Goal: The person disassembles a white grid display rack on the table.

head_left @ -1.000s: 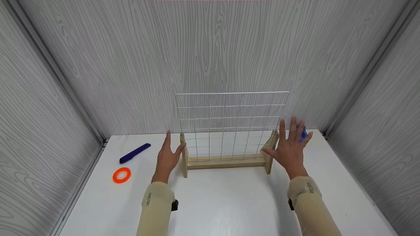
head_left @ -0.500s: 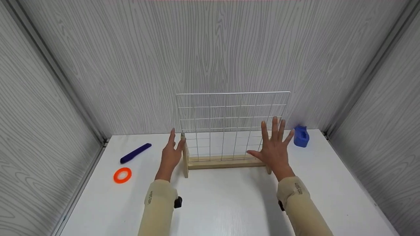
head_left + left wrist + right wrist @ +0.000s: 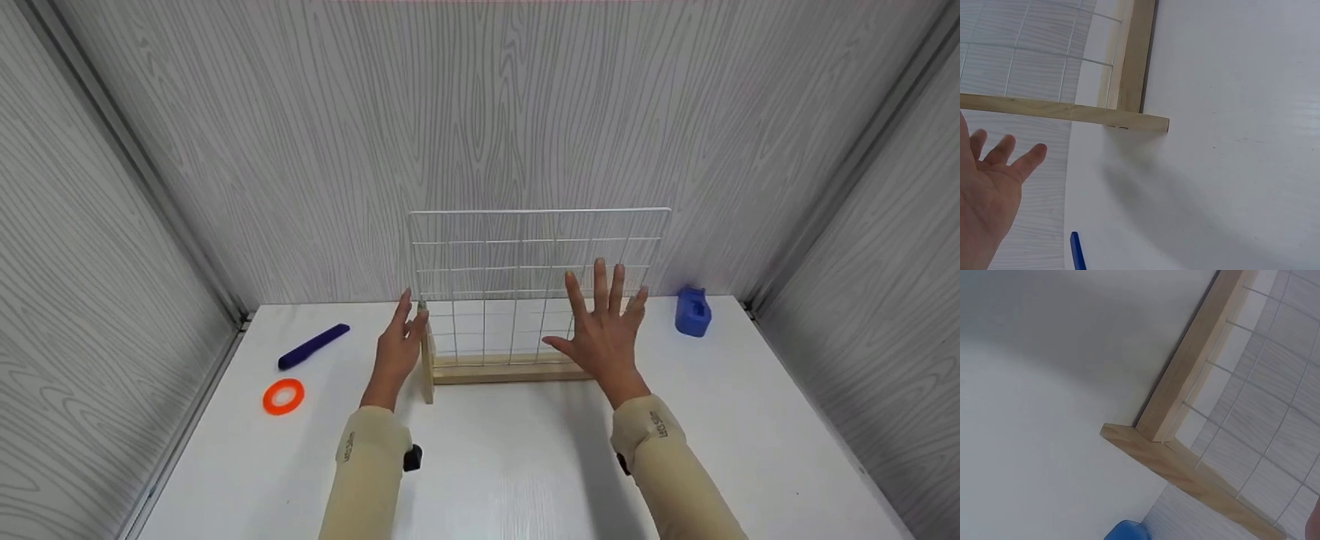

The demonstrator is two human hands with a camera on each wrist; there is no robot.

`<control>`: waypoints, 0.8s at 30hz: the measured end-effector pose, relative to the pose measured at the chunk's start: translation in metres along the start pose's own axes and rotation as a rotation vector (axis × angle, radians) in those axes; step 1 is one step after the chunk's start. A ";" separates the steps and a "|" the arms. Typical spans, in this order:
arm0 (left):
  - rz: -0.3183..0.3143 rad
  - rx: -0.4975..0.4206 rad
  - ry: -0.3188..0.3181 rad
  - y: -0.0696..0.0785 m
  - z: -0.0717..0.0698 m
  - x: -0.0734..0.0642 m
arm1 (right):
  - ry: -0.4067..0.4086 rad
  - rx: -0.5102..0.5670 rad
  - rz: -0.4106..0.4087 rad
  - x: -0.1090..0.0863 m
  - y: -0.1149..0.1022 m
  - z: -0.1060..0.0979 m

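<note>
A white wire grid panel (image 3: pixel 540 211) stands upright in a light wooden base (image 3: pixel 510 373), set before the back wall. My left hand (image 3: pixel 397 349) is at the base's left end, its fingers loosely extended. In the left wrist view that hand (image 3: pixel 991 194) lies beside the wooden end piece (image 3: pixel 1072 111), palm showing and holding nothing. My right hand (image 3: pixel 606 337) is raised in front of the grid's right part with fingers spread wide, hiding the right end of the base. Just a fingertip (image 3: pixel 1313 526) shows at the edge of the right wrist view.
On the white table (image 3: pixel 510 465), a dark purple stick-shaped piece (image 3: pixel 313 346) and an orange ring (image 3: pixel 281 409) lie to the left. A blue hollow plastic piece (image 3: pixel 692 313) stands at the back right. Grey wood-grain walls (image 3: pixel 480 112) enclose the back and sides.
My right hand has moved left from beside the base's right end to in front of the grid, uncovering the blue piece. The left hand has shifted slightly right, closer to the left end piece.
</note>
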State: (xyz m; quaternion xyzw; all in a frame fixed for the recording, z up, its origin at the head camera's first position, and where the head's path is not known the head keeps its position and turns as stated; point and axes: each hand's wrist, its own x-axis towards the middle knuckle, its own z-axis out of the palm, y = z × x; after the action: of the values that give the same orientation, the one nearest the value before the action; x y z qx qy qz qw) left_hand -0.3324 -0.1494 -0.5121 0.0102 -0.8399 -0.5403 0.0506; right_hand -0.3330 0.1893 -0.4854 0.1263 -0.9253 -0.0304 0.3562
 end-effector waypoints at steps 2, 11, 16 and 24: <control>0.001 0.003 0.000 0.001 0.000 0.001 | -0.049 -0.024 0.006 0.002 -0.005 -0.002; 0.041 -0.027 -0.005 0.000 0.004 0.003 | 0.056 0.050 -0.024 0.013 -0.030 -0.001; 0.070 -0.037 0.000 0.000 0.007 0.003 | 0.107 0.037 -0.051 0.019 -0.042 0.001; 0.087 -0.024 0.030 0.000 0.009 0.003 | 0.101 0.016 -0.054 0.023 -0.055 0.003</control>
State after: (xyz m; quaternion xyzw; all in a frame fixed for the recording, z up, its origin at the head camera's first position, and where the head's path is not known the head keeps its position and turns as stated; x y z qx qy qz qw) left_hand -0.3364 -0.1411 -0.5154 -0.0186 -0.8322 -0.5474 0.0867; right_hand -0.3403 0.1296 -0.4807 0.1554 -0.9027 -0.0264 0.4004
